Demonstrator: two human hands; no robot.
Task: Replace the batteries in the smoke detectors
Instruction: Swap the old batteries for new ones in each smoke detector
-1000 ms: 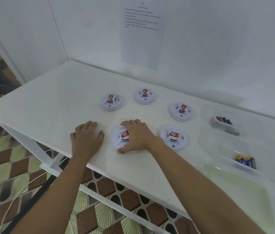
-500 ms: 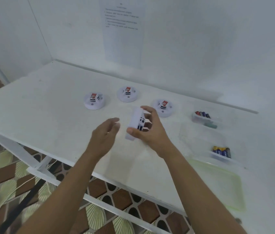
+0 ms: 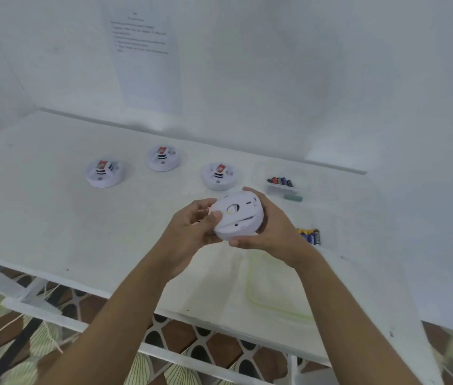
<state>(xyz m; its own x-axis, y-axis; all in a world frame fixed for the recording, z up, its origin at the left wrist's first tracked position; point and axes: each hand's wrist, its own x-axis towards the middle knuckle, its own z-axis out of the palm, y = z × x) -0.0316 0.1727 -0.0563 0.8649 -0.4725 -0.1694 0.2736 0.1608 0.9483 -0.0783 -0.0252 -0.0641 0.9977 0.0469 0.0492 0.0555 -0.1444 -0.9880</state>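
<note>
A person stands at a white surface (image 3: 39,218) with both forearms reaching forward and meeting in the middle, raised a little above it. Between the hands is a round white smoke detector (image 3: 237,215), tilted with its flat back facing up and toward the viewer. The right hand (image 3: 272,229) cups the detector from the right, fingers curled over its far edge and thumb under the near rim, a firm grip. The left hand (image 3: 192,226) comes in from the left with its fingers bent around the left rim and its thumb pressed on the back plate, so its grip is also closed on the detector.

Three more detectors lie dome side up farther back on the surface: one to the left (image 3: 105,173), one at the far middle (image 3: 163,158), and one just beyond the hands (image 3: 219,176). To the right, a row of batteries (image 3: 280,181) lies in a clear tray, and a second row of batteries (image 3: 310,236) lies nearer, just beside the right wrist. A printed sheet (image 3: 144,51) hangs on the far wall.
</note>
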